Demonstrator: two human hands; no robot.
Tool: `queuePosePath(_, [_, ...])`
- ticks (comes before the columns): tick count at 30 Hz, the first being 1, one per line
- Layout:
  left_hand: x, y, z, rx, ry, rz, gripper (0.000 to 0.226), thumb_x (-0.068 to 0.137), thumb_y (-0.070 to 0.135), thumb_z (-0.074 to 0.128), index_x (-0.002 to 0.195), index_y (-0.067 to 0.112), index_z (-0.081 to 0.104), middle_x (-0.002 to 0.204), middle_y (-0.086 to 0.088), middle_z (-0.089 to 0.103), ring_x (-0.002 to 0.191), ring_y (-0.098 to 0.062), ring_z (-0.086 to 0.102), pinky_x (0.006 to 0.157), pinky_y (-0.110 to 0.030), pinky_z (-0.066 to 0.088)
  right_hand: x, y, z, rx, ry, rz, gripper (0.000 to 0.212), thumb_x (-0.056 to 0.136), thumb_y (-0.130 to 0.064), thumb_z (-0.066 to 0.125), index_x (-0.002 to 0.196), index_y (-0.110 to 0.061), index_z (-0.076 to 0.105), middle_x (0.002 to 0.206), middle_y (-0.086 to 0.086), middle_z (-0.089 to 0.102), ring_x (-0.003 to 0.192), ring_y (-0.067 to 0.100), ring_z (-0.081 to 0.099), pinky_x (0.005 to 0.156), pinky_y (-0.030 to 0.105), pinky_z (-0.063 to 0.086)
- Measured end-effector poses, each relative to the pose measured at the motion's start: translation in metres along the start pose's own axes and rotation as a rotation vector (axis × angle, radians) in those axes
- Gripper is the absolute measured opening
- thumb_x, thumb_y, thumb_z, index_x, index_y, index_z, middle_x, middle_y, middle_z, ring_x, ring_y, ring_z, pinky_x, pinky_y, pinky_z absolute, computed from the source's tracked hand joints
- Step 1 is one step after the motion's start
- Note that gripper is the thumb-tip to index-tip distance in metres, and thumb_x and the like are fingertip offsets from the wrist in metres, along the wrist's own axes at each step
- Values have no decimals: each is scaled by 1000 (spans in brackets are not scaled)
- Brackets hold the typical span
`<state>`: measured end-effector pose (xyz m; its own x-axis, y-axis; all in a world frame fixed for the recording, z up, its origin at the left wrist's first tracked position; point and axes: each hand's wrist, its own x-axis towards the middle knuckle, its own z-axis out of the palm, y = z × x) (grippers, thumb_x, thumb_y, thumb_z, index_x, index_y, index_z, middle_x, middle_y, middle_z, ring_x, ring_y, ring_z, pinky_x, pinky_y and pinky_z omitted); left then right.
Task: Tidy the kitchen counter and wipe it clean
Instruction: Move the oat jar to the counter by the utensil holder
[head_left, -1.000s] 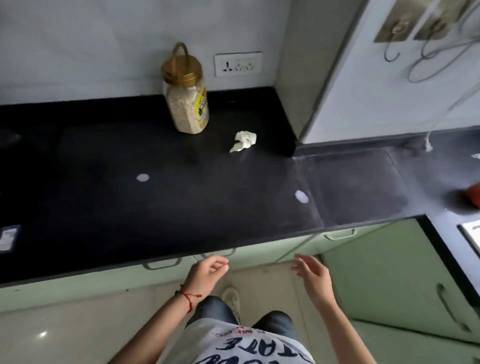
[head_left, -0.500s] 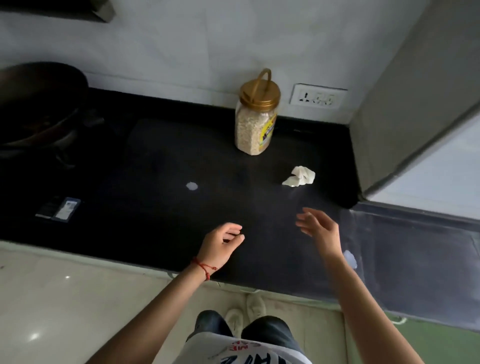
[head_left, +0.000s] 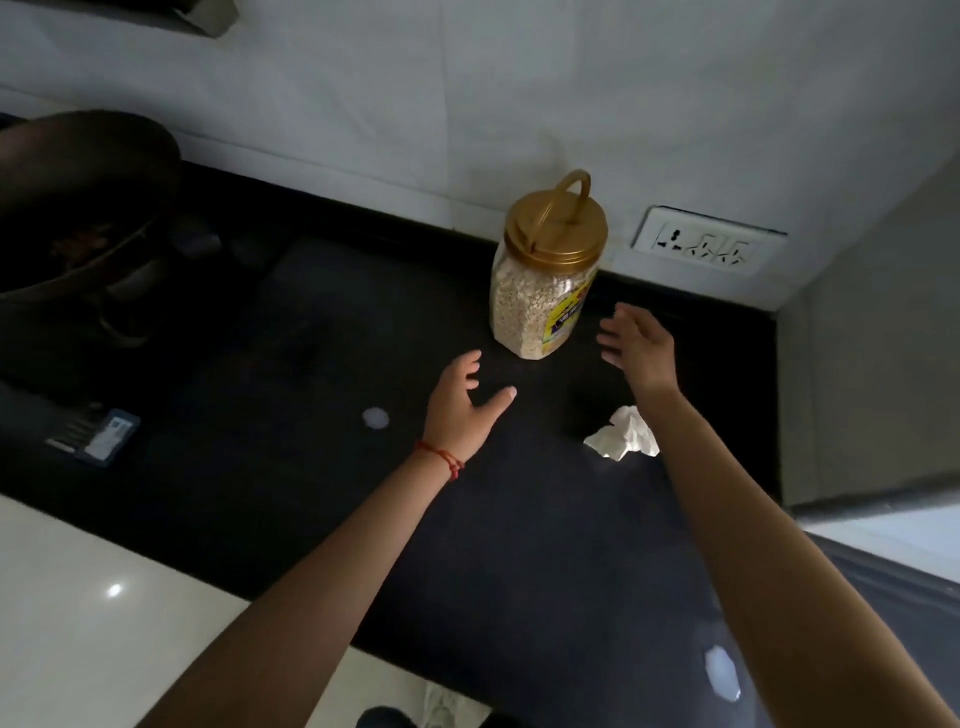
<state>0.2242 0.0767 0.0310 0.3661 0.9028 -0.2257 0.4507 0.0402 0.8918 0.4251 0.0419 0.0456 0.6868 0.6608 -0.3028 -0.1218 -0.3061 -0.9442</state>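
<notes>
A clear jar of oats (head_left: 540, 306) with a gold handled lid stands upright near the back of the black counter (head_left: 322, 467). My left hand (head_left: 462, 405) hovers open just left and in front of the jar, a red thread on its wrist. My right hand (head_left: 641, 348) is open to the jar's right, fingers spread, not touching it. A crumpled white tissue (head_left: 623, 434) lies on the counter beside my right forearm. Two white spots mark the counter, one (head_left: 375, 418) left of my left hand and one (head_left: 722, 673) near the front right.
A dark pan (head_left: 78, 208) sits on the stove at the far left. A small dark card-like item (head_left: 96, 434) lies near the counter's left front. A wall socket (head_left: 706, 247) is behind the jar. A grey wall column (head_left: 872, 364) bounds the counter on the right.
Both hands have moved forward over the counter from below its front edge and now flank the jar. The view has moved in closer to the jar.
</notes>
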Motion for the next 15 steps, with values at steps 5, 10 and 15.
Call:
queuePosePath(5, [43, 18, 19, -6, -18, 10, 85, 78, 29, 69, 145, 15, 20, 152, -7, 24, 139, -21, 29, 112, -44, 33, 45, -13, 17, 69, -45, 18, 44, 95, -24, 44, 137, -12, 40, 135, 8, 51, 121, 20, 50, 97, 35, 42])
queuePosePath(10, [63, 26, 27, -25, -37, -10, 92, 76, 27, 72, 146, 15, 14, 153, -8, 22, 141, -21, 25, 115, -40, 27, 68, -15, 27, 125, -138, 50, 42, 93, -36, 39, 129, -17, 51, 133, 2, 53, 123, 17, 47, 106, 37, 33])
queuePosePath(15, [72, 27, 31, -96, -41, -48, 92, 75, 25, 73, 146, 18, 15, 153, -4, 23, 141, -22, 24, 114, -39, 27, 81, -17, 28, 107, -211, 61, 44, 96, -39, 32, 132, -18, 46, 140, 5, 47, 130, 20, 41, 110, 38, 28])
